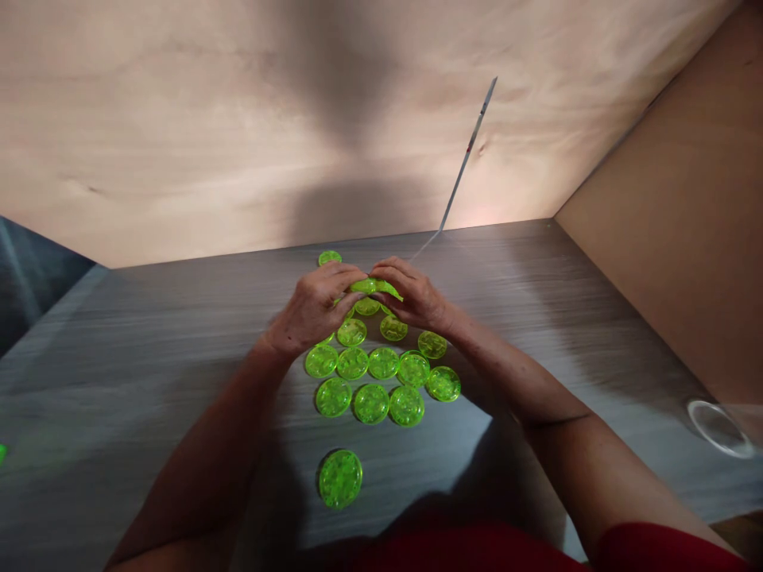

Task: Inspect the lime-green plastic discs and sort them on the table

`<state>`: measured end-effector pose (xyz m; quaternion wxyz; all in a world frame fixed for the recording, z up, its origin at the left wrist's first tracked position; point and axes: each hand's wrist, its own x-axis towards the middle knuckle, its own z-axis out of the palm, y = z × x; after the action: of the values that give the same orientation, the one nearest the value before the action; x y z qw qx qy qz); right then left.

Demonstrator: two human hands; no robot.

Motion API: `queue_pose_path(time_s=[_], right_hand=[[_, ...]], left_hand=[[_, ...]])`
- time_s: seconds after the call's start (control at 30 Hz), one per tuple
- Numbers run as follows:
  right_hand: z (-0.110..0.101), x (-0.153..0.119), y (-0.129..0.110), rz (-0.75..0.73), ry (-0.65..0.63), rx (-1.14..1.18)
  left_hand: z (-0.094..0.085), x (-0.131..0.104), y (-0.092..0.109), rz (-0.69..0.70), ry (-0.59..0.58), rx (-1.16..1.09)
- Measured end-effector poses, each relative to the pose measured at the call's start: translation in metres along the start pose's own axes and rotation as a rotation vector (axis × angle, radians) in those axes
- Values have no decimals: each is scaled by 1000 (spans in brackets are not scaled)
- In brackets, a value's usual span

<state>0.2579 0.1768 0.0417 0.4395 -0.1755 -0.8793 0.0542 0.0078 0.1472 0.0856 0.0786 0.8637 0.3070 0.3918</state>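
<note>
Near the grey wood-grained table (214,298)'s far edge, left hand (313,308) and right hand (412,294) clamped fingers on shiny green plastic (374,286) over round translucent discs (370,403)

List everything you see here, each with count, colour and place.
Flat round translucent plastic discs: over a dozen, some partly hidden, yellow-green, on the tabletop below and around the hands
Held translucent plastic piece: at least one, yellow-green, between both hands
Wood-grain tabletop: one, grey, beneath the discs
Smooth wooden panels: two, light brown, back and right
Thin straight strip: one, greyish, against the back panel
Round-rimmed transparent object: one, colourless, right edge
Small bright fragment: one, green, left edge
Clothing: red, bottom edge
Left hand: one, bare, centre
Right hand: one, bare, centre
</note>
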Motion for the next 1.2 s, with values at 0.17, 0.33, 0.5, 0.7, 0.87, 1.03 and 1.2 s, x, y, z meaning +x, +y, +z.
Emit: queue_pose_path(time_s=[0.17, 0.33, 0.5, 0.7, 0.87, 1.03, 1.2], right_hand=[[0, 1, -3, -9, 13, -4], [-3, 4, -10, -48, 31, -19], [-5, 5, -13, -25, 23, -5], [0, 4, -7, 129, 69, 51], [6, 10, -10, 565, 207, 255], [22, 17, -24, 743, 227, 606], [33, 16, -32, 750, 284, 617]], left_hand=[[-2, -1, 2, 35, 0, 33], [-5, -1, 8, 98, 33, 62], [-5, -1, 12, 85, 40, 51], [2, -2, 5, 88, 116, 78], [19, -5, -1, -41, 322, 89], [40, -9, -6, -73, 404, 152], [55, -12, -5, -80, 386, 189]])
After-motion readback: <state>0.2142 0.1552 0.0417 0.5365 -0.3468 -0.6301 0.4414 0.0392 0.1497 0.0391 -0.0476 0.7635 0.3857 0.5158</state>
